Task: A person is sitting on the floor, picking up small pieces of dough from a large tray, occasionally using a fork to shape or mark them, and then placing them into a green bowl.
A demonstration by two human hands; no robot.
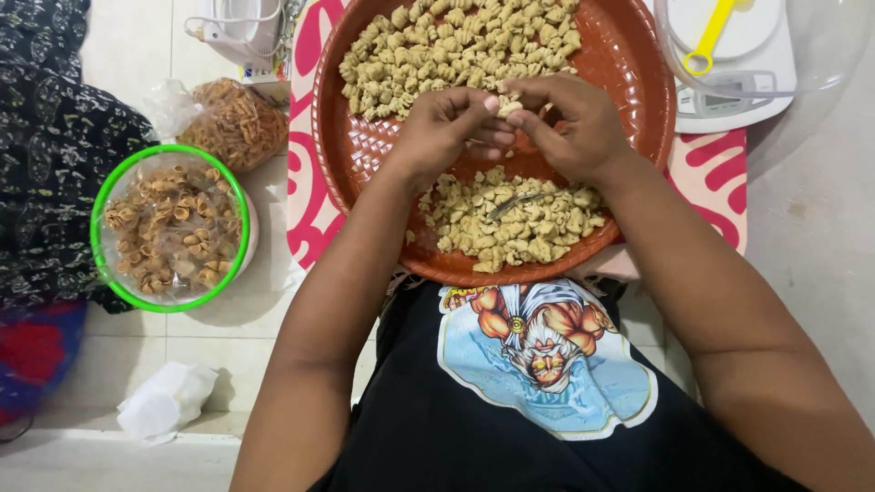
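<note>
Floor tiles [219,342], pale and glossy, spread under everything I see as I look down past my black printed shirt [538,364]. On them lies a pink and white mat [720,173], and on the mat sits my big round red woven tray [638,82], the largest thing before me. Two heaps of raw beige dough curls fill it: the far heap [456,46] near the top rim, and the near heap [510,223] close to my belly, with a thin metal tool [519,202] lying on it. To my left stands a green-rimmed bowl [169,228] of browned fried curls under clear film, and just beyond it a clear plastic bag [228,118] of the same fried pieces. Dark patterned cloth [46,137] lies along the left edge. A white kitchen scale [738,87] sits at the top right under a clear dome, with a yellow scoop [711,36] on it. A crumpled white tissue [164,401] rests on the tiles lower left.

My left hand [442,128] and right hand [570,123] meet above the middle of the tray, between the two heaps. Both pinch one small dough piece [509,107] between their fingertips, the fingers curled round it, held clear of the tray.
</note>
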